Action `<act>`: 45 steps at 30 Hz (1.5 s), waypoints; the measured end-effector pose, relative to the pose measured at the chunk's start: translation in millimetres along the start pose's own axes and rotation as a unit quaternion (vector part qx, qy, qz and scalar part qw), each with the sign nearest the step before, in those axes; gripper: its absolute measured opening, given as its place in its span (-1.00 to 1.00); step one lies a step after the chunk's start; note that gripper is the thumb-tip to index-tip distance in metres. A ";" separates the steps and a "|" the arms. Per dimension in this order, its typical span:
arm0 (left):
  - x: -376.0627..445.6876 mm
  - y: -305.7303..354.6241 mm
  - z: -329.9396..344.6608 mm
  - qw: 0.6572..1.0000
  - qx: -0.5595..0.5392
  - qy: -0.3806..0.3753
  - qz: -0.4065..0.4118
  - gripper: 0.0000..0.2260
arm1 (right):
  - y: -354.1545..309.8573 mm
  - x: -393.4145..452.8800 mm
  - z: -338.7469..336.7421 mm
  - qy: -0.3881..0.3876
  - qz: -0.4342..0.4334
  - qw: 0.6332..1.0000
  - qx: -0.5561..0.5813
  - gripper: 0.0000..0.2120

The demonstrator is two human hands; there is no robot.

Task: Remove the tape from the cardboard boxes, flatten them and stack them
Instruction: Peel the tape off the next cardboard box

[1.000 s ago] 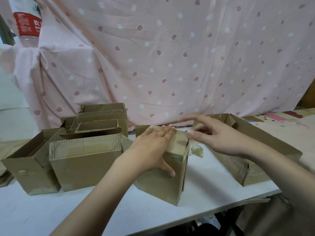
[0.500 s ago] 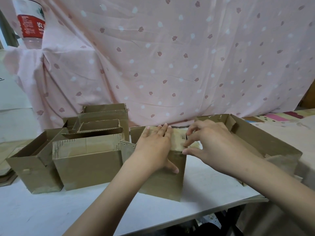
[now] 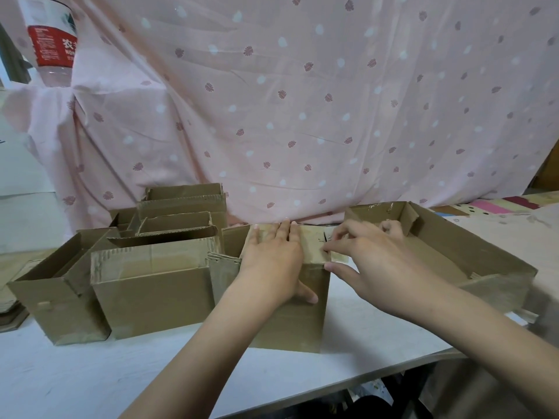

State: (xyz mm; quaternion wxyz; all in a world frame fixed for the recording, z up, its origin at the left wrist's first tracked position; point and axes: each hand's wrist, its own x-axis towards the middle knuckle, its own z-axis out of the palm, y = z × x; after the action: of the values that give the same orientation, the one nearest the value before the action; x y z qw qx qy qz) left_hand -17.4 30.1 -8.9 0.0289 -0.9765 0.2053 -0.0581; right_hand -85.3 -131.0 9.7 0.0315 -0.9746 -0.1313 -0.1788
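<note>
A small brown cardboard box (image 3: 290, 322) stands upright at the middle of the white table (image 3: 90, 373). My left hand (image 3: 272, 261) lies flat on the box's top, fingers straight and thumb down its front face. My right hand (image 3: 369, 255) is at the box's top right corner. Its curled fingertips and thumb pinch a loose strip of clear tape (image 3: 340, 257) that sticks out over the edge. The far side of the box is hidden by my hands.
Several open cardboard boxes (image 3: 151, 285) crowd the table's left, touching the held box. A wide, low open box (image 3: 472, 246) lies close on the right. A pink patterned cloth (image 3: 302, 101) hangs behind, with a water bottle (image 3: 51, 40) up at the left.
My right hand came back from the far side to the box's top right corner and took hold of the loose tape. The box turned slightly squarer to me; my left hand stayed on top.
</note>
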 end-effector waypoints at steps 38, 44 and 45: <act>1.1 -1.1 1.6 1.000 -0.006 0.001 -0.001 0.20 | 4.4 26.9 -4.4 -0.113 -0.011 0.968 0.222 -0.83; 1.0 -1.9 1.9 1.000 -0.001 0.007 -0.004 0.19 | 8.7 15.8 13.6 0.011 -0.009 0.972 0.235 -0.78; 1.6 -1.5 1.7 1.000 0.001 0.006 -0.003 0.19 | 9.1 13.9 16.2 0.040 -0.011 0.973 0.228 -0.84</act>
State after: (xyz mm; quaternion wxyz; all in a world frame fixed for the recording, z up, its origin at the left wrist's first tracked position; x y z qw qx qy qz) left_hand -15.1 30.9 -10.3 0.0280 -0.9768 0.2023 -0.0643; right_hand -64.8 -134.5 -0.6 0.2561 -0.9324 -0.1776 -0.1833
